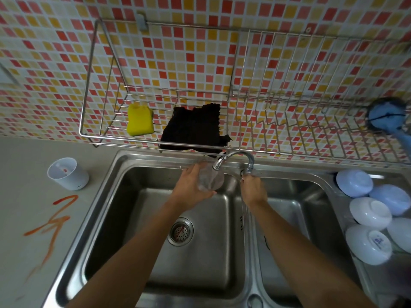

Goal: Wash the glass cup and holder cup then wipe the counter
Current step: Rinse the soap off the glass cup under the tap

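Your left hand [191, 187] is wrapped around the glass cup [210, 178], holding it right under the spout of the tap [233, 160] over the left basin of the sink [124, 165]. Your right hand [252, 190] is closed on the tap handle — whether water runs is too blurred to tell. Keep the cup mouth tilted toward the spout, turn it so the whole wall gets rinsed, and grip firm since wet glass slips. The holder cup [67, 173] stands unwashed on the surface [22, 174] left of the sink, well apart, with orange smears [53, 227] near it to wipe later. Sponge [140, 121] and dark cloth [193, 130] sit on the wire rack [89, 85] above — the cloth hangs close behind the tap. Bowls [369, 213] are stacked at right, clear of you.
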`<action>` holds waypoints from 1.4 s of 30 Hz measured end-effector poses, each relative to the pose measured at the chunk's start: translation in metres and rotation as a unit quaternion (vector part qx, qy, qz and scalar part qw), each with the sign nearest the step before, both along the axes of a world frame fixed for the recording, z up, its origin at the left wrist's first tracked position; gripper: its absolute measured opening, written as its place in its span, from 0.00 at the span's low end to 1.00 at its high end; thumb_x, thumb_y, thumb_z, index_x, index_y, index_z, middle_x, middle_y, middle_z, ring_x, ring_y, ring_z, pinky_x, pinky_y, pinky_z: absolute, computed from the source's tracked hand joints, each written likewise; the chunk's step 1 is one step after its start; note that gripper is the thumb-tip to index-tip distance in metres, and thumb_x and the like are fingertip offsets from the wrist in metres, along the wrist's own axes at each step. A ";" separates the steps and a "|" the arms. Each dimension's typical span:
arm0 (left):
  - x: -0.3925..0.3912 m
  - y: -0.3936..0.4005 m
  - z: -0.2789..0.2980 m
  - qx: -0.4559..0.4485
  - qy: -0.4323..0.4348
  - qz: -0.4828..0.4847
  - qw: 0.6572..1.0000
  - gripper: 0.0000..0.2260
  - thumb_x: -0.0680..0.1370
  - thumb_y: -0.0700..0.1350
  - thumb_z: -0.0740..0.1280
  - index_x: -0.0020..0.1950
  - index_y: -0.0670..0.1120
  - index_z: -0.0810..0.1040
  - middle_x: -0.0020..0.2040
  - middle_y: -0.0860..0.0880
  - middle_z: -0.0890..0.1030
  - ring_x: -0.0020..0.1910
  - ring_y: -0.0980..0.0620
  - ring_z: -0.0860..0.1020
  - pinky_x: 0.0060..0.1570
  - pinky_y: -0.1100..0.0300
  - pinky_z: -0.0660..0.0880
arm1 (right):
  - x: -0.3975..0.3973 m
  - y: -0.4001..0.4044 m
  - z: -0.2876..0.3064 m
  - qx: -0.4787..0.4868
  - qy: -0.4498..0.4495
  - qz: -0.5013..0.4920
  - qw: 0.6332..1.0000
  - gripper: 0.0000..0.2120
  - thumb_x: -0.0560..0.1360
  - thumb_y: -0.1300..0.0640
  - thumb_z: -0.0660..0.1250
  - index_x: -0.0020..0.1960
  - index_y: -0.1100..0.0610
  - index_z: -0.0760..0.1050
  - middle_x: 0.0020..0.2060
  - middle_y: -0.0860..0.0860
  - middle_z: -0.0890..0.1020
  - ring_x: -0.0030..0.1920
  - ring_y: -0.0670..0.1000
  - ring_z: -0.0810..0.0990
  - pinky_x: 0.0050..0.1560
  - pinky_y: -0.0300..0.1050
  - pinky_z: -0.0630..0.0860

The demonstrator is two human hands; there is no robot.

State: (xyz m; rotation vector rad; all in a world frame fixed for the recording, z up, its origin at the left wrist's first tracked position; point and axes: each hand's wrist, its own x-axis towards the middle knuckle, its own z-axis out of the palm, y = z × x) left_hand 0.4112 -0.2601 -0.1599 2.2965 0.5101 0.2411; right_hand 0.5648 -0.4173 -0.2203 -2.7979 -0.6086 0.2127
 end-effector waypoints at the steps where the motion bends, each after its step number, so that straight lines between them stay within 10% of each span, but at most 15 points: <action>1: 0.000 0.000 -0.001 0.001 -0.001 0.000 1.000 0.39 0.65 0.54 0.79 0.72 0.52 0.64 0.66 0.52 0.72 0.67 0.50 0.67 0.66 0.54 0.68 | 0.000 0.000 0.000 -0.001 0.000 0.001 1.000 0.10 0.80 0.66 0.60 0.54 0.63 0.80 0.46 0.60 0.83 0.46 0.58 0.84 0.48 0.50 0.81; 17: 0.003 -0.005 -0.002 -0.072 -0.029 0.047 0.996 0.42 0.60 0.71 0.72 0.69 0.56 0.67 0.63 0.55 0.75 0.64 0.52 0.72 0.62 0.48 0.74 | 0.000 -0.002 0.001 0.002 -0.011 0.004 1.000 0.10 0.80 0.63 0.61 0.55 0.60 0.80 0.46 0.59 0.84 0.48 0.57 0.84 0.45 0.47 0.78; 42: -0.004 -0.016 -0.010 -0.037 -0.003 -0.012 0.999 0.30 0.64 0.62 0.76 0.62 0.57 0.69 0.55 0.57 0.76 0.58 0.53 0.74 0.57 0.56 0.74 | -0.002 -0.002 -0.001 0.001 -0.005 0.000 1.000 0.07 0.79 0.63 0.63 0.54 0.60 0.80 0.44 0.57 0.84 0.44 0.54 0.84 0.41 0.41 0.76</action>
